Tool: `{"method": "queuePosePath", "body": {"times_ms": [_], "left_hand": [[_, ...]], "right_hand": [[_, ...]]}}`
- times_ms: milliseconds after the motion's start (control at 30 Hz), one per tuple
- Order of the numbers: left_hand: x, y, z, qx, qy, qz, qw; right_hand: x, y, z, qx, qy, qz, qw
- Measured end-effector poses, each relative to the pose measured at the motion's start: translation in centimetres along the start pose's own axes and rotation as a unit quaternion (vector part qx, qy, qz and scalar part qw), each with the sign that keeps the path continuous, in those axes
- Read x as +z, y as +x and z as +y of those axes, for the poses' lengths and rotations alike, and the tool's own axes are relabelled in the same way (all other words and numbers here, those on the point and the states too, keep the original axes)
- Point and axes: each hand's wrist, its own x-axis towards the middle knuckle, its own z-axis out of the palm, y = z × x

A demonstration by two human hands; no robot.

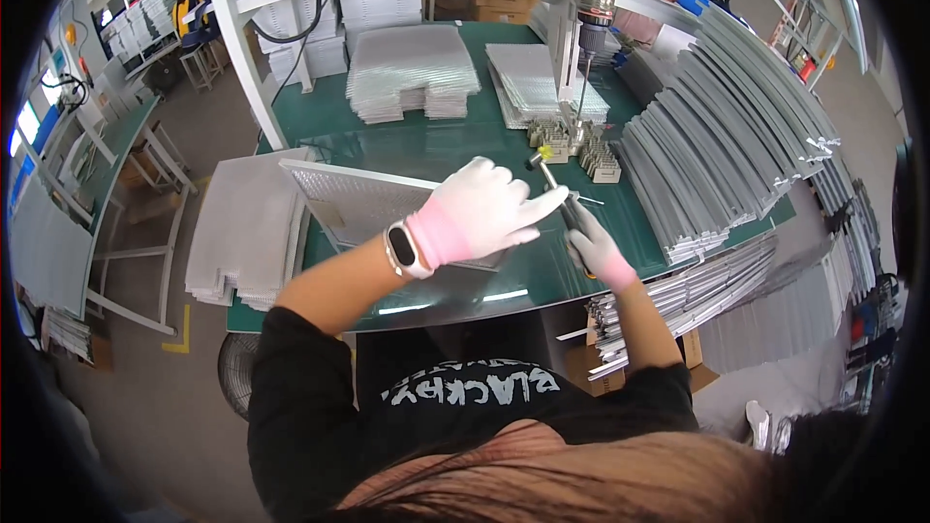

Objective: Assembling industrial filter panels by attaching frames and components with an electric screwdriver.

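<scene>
My left hand (475, 211), in a white glove with a pink cuff, is over a framed mesh panel (358, 203). Its index finger and thumb stretch apart toward the right, and nothing shows between them. A hammer (552, 177) with a metal shaft and dark grip is in my right hand (597, 247), whose gloved fingers wrap the handle. The hammer's head points away from me, close to the small metal brackets (557, 136). The panel leans up off the green table (417, 298), its far end partly over a stack of sheets.
Flat mesh sheets (412, 68) are stacked at the back, with another stack (242, 223) at the left edge. A drill (593, 29) hangs above the brackets. Many grey strips (717, 126) fill the right side. A white post (234, 48) rises at the back left.
</scene>
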Motion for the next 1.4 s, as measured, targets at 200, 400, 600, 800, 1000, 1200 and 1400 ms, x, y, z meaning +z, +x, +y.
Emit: {"method": "queuePosePath", "body": {"times_ms": [200,400,600,800,1000,1200,1400], "left_hand": [[3.2,1.2,2.0,-0.183,-0.002,0.197,0.963],[2.9,2.1,2.5,-0.227,0.03,0.213,0.95],[3.9,2.0,2.1,-0.215,0.001,0.244,0.946],[3.6,1.9,2.3,-0.206,0.005,0.245,0.947],[3.7,1.7,2.3,-0.218,0.009,0.211,0.953],[4.1,1.8,1.9,-0.213,0.014,0.209,0.954],[3.6,2.2,2.3,-0.219,-0.012,0.265,0.939]], "right_hand": [[-5.8,-13.1,-9.3,-0.153,-0.085,0.036,0.984],[-5.2,-13.7,-15.0,-0.35,-0.185,0.169,0.903],[-3.4,-12.8,-16.7,-0.206,-0.539,-0.011,0.816],[-3.3,-12.3,-12.9,-0.385,-0.239,0.217,0.865],[-3.8,-12.7,-15.4,-0.252,-0.459,0.102,0.846],[-0.9,-11.3,-10.6,-0.191,-0.353,0.072,0.913],[-0.5,-5.4,0.3,-0.061,-0.373,0.066,0.924]]}}
